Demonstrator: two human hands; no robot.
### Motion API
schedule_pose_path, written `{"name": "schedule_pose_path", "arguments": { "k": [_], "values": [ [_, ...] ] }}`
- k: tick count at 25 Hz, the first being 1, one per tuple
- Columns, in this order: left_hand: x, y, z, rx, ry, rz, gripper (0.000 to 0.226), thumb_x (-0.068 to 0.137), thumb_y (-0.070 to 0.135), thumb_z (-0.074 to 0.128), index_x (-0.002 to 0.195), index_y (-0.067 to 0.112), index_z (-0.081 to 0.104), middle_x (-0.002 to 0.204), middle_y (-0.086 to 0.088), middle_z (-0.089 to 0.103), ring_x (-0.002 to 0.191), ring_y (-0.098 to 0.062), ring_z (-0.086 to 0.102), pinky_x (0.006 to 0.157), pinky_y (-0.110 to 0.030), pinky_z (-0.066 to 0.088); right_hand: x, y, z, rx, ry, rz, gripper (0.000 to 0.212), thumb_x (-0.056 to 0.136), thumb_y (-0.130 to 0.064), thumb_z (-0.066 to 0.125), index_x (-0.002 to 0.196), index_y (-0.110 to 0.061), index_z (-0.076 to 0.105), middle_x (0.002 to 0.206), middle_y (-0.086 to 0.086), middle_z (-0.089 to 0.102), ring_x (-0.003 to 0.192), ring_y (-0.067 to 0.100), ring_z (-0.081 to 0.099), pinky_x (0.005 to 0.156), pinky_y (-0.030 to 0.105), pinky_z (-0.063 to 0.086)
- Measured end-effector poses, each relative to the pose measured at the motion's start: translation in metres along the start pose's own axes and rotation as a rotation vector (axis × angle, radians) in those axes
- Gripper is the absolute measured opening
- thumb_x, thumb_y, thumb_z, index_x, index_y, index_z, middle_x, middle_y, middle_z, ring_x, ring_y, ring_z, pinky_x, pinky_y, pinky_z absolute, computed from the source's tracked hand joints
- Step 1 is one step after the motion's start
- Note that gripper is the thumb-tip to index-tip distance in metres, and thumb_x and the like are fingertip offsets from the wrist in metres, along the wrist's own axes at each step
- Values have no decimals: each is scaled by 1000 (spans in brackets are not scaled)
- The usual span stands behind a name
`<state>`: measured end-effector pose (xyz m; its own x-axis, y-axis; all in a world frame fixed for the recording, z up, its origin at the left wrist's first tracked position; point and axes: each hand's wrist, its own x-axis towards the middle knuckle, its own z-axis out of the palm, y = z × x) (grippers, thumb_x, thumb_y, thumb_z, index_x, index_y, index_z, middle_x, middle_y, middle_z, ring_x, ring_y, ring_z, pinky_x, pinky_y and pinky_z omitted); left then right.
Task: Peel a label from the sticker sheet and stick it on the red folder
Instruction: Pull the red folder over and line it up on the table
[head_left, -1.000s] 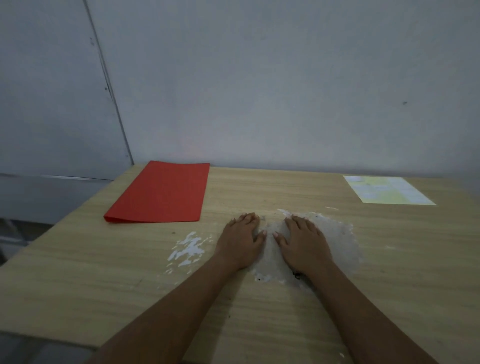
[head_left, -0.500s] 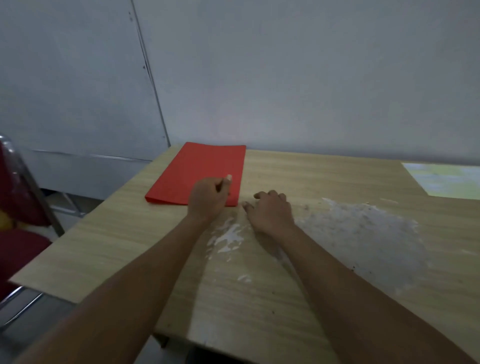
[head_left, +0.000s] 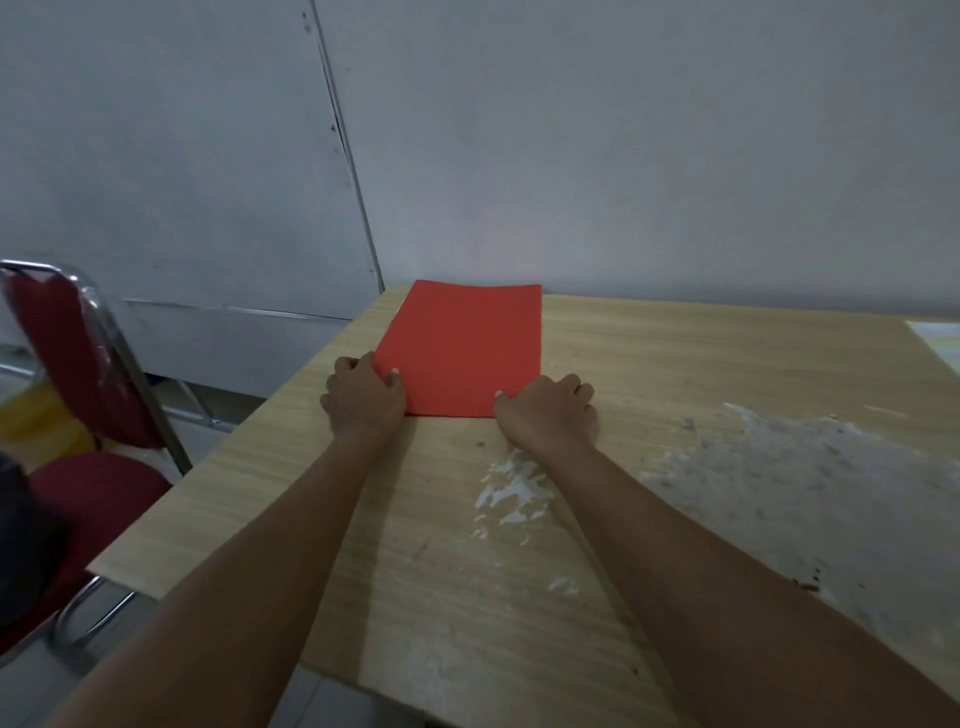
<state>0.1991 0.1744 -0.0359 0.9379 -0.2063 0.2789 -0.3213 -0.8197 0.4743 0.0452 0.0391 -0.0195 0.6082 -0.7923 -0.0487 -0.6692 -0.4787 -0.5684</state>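
Note:
The red folder (head_left: 465, 343) lies flat at the far left corner of the wooden table (head_left: 675, 353), its far edge near the wall. My left hand (head_left: 363, 397) grips its near left corner, thumb on top. My right hand (head_left: 548, 410) grips its near right corner, thumb on the red surface. Only a pale corner of the sticker sheet (head_left: 940, 340) shows, at the frame's right edge on the table.
A red chair with a chrome frame (head_left: 88, 374) stands left of the table. White scraped patches (head_left: 511, 491) and a wide grey stain (head_left: 810, 467) mark the tabletop. A grey wall runs right behind the table. The table's left edge is close to my left hand.
Both hands moved from the stained middle of the table to the folder and took hold of its near corners. My view swung left, so the sticker sheet slid to the right edge.

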Motion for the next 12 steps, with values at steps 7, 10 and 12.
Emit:
{"name": "schedule_pose_path", "arguments": {
  "k": [7, 10, 12],
  "values": [
    [2, 10, -8, 26, -80, -125, 48, 97, 38, 47, 134, 6, 52, 133, -22, 49, 121, -42, 49, 102, -51, 42, 20, -3, -12, 279, -24, 170, 37, 81, -30, 61, 112, -10, 55, 127, 15, 56, 121, 36, 46, 90, 38, 43],
    [-4, 15, -9, -4, -128, -95, 49, 98, 38, 46, 134, 5, 51, 133, -23, 48, 120, -43, 50, 102, -49, 43, 24, 5, -16, 340, 23, 169, 44, 87, -18, 63, 124, -3, 45, 122, 16, 60, 113, 35, 57, 77, 37, 48],
    [-13, 21, -9, -15, -143, -75, 49, 97, 36, 47, 132, 3, 49, 133, -24, 46, 120, -43, 50, 102, -50, 44, 26, 17, -22, 356, 42, 147, 42, 88, -15, 64, 123, -2, 46, 118, 16, 63, 104, 32, 63, 68, 33, 46]
  ]
}}
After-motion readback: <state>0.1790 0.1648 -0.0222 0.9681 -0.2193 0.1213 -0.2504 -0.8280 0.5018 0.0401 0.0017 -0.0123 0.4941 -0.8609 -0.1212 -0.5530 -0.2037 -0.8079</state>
